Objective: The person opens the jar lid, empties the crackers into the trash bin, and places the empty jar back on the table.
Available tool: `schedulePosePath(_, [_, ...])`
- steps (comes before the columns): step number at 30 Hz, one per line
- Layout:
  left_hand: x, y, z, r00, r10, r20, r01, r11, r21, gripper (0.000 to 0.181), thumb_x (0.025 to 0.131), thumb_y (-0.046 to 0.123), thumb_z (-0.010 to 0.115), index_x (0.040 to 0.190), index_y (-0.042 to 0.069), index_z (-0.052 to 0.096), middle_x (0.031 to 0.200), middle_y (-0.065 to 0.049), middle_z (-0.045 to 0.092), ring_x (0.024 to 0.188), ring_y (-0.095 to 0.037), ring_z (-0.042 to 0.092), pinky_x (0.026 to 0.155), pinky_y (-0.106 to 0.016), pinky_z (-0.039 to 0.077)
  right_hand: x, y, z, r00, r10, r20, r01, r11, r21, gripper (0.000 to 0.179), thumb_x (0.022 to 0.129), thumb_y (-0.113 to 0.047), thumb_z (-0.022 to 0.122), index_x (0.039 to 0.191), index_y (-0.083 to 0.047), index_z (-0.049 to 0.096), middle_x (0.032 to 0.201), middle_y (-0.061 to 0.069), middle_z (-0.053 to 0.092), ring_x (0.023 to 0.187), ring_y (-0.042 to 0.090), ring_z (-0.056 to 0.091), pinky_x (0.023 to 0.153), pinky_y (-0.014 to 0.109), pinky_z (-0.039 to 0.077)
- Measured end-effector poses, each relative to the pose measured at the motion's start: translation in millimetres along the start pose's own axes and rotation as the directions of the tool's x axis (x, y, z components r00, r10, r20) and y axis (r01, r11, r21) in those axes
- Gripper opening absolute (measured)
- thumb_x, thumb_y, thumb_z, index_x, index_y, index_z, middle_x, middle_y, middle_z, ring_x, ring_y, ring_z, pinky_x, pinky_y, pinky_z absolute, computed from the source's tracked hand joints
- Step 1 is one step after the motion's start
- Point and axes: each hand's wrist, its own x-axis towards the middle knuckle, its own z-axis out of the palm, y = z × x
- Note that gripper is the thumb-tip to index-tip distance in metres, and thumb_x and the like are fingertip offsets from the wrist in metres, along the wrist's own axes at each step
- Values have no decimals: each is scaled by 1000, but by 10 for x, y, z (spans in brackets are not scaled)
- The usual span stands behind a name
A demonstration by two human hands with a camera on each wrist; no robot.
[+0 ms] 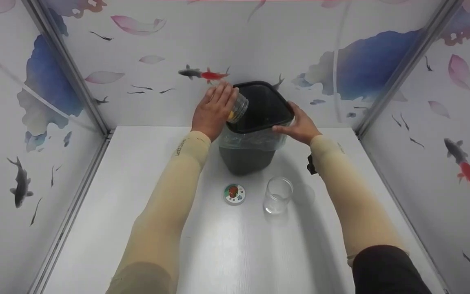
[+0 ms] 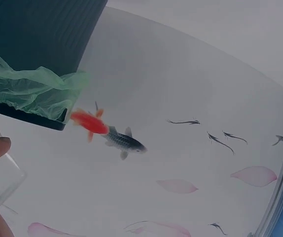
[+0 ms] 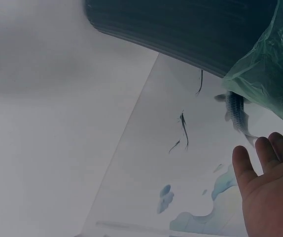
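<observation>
A clear glass jar [image 1: 241,107], tipped on its side with something yellow inside, is gripped by my left hand [image 1: 214,108]. Its mouth faces right, over the left rim of a dark trash can [image 1: 247,159]. In the left wrist view only part of the jar [image 2: 3,180] shows, beside the can's rim. My right hand [image 1: 300,124] holds the can at its right corner, thumb on the front of the black rim and fingers at the side. In the right wrist view several fingers of the hand [image 3: 274,192] extend beside the green plastic liner [image 3: 269,74].
In front of the can, a round lid [image 1: 234,194] with a printed picture lies on the white table [image 1: 227,253]. An upright clear drinking glass [image 1: 278,196] stands to the lid's right. White panels [image 1: 149,102] printed with fish and petals enclose the table at the back and sides.
</observation>
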Motion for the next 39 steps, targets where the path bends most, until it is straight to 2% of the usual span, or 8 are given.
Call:
schedulePosePath(6, [9,22,-9,999,41,25,-42,999,19,84,92,25,73,157,8,23,160,-13,26,148,-28,19,119,-40,10,5,-3,-2,1000,1,5,-1,1000,2,118,74,-64,78,160,-15,15,162,11,22,148,28,20,117,49,20])
schedulePosePath(16, [13,39,-2,997,75,21,-77,995,71,82,94,30,70,157,8,21,160,-14,24,147,-29,18,119,-41,10,9,-7,-13,1000,10,2,-10,1000,-15,119,73,-66,78,160,-14,16,163,11,21,148,29,20,117,50,18])
schedulePosePath(21, [32,43,-11,995,97,15,-98,990,104,86,91,23,74,157,8,20,160,-15,23,147,-30,18,119,-41,11,4,-10,-9,1000,17,3,-17,1000,-15,120,72,-67,78,160,-15,16,163,11,21,148,30,20,117,49,19])
schedulePosePath(27, [43,57,-4,992,123,17,-124,983,134,84,90,11,73,157,8,21,161,-14,21,148,-30,16,118,-41,13,-4,-23,-6,1000,20,5,-20,1000,-17,121,71,-69,78,160,-15,16,163,11,20,148,30,19,117,50,18])
schedulePosePath(39, [70,67,-3,981,194,19,-193,950,245,94,89,18,76,158,7,14,163,-14,15,150,-31,7,120,-43,3,-14,-16,-9,1000,8,8,-8,1000,-11,118,73,-67,77,160,-16,16,163,10,22,148,29,21,117,51,20])
